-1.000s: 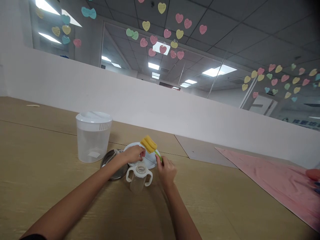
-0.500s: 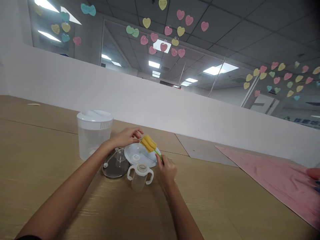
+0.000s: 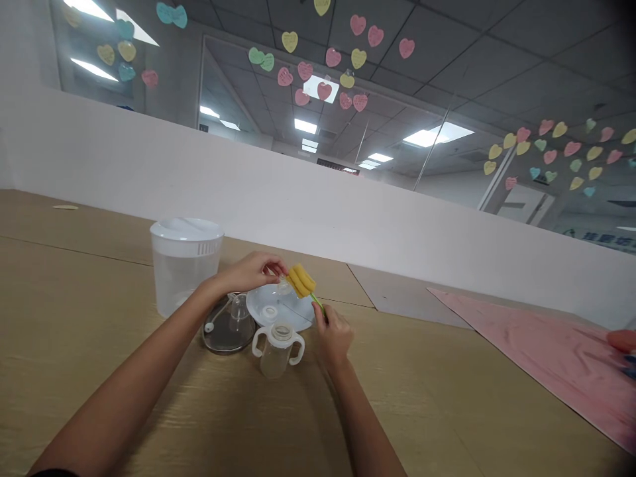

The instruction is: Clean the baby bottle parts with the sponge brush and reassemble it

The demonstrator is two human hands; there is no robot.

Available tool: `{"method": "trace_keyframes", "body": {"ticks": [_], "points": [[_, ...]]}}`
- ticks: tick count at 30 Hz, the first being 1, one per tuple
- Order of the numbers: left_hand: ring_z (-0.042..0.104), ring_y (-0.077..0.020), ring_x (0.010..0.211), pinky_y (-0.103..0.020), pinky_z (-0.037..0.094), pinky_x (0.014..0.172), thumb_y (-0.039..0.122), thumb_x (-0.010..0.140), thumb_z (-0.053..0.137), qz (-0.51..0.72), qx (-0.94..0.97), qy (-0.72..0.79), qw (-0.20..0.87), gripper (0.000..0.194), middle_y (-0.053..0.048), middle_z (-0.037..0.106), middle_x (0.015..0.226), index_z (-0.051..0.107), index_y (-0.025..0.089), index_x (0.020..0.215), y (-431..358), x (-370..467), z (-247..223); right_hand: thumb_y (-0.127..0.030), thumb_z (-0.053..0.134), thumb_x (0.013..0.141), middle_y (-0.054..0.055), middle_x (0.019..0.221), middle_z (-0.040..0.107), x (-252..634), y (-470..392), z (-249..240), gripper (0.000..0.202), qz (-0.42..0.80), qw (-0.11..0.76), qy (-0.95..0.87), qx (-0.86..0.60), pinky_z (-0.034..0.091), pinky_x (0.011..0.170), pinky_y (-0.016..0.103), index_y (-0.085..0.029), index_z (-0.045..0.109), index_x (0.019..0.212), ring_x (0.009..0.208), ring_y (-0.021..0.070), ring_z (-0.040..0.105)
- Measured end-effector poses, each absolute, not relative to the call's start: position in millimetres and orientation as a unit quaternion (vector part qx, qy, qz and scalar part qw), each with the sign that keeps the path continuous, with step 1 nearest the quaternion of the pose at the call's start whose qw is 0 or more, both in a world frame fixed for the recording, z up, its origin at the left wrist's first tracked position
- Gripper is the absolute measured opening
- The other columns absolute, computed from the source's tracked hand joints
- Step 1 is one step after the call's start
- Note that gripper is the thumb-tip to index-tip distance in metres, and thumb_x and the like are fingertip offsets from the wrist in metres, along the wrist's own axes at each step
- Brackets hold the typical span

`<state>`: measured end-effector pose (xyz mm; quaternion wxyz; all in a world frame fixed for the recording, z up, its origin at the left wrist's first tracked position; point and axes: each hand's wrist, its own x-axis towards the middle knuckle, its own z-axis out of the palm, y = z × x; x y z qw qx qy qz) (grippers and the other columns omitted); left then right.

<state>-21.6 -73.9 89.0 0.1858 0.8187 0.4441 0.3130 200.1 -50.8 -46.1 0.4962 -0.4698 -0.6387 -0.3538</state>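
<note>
My right hand [image 3: 335, 333] is closed round the green handle of a brush with a yellow sponge head [image 3: 301, 281], tilted up to the left. Pinched in my left hand [image 3: 264, 269] is a small clear piece [image 3: 284, 285], touching or very near the sponge. Both are above a white bowl [image 3: 253, 310], in which a small white ring-like part [image 3: 269, 313] lies. In front of the bowl stands a clear bottle with two white handles [image 3: 276, 354], its top open.
At the left stands a clear bucket with a white lid [image 3: 186, 255]. A dark round tray [image 3: 223, 339] holds a clear cup [image 3: 240, 311] and thin tubing. Pink cloth [image 3: 536, 344] covers the right side, with a reddish object [image 3: 622, 340] at the edge. Behind runs a white wall [image 3: 298, 199].
The yellow sponge has shifted slightly right and up, out from my left hand, and more of the small clear piece now shows. Both hands keep their grips.
</note>
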Motion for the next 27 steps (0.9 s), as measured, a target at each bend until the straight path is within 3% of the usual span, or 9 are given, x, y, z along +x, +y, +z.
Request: {"method": "trace_keyframes", "body": {"ticks": [16, 27], "points": [[0.061, -0.0154, 0.078, -0.025, 0.048, 0.069, 0.04, 0.072, 0.058, 0.39, 0.786, 0.45, 0.166, 0.026, -0.002, 0.067, 0.086, 0.061, 0.017, 0.085, -72.0, -16.5, 86.8, -0.044, 0.038, 0.091, -0.001, 0.045, 0.055, 199.8, -47.9, -48.5, 0.047, -0.342, 0.465, -0.662, -0.478, 0.021, 0.046, 0.023, -0.017, 0.058, 0.057, 0.039, 0.0068, 0.044], [0.058, -0.0168, 0.073, -0.025, 0.041, 0.063, 0.046, 0.076, 0.052, 0.398, 0.736, 0.546, -0.042, 0.028, -0.002, 0.065, 0.079, 0.057, 0.018, 0.077, -62.0, -25.2, 80.5, -0.041, 0.047, 0.088, -0.001, 0.045, 0.056, 196.6, -52.0, -47.0, 0.038, -0.349, 0.478, -0.675, -0.44, 0.026, 0.049, 0.023, -0.018, 0.059, 0.059, 0.041, 0.0083, 0.047]]}}
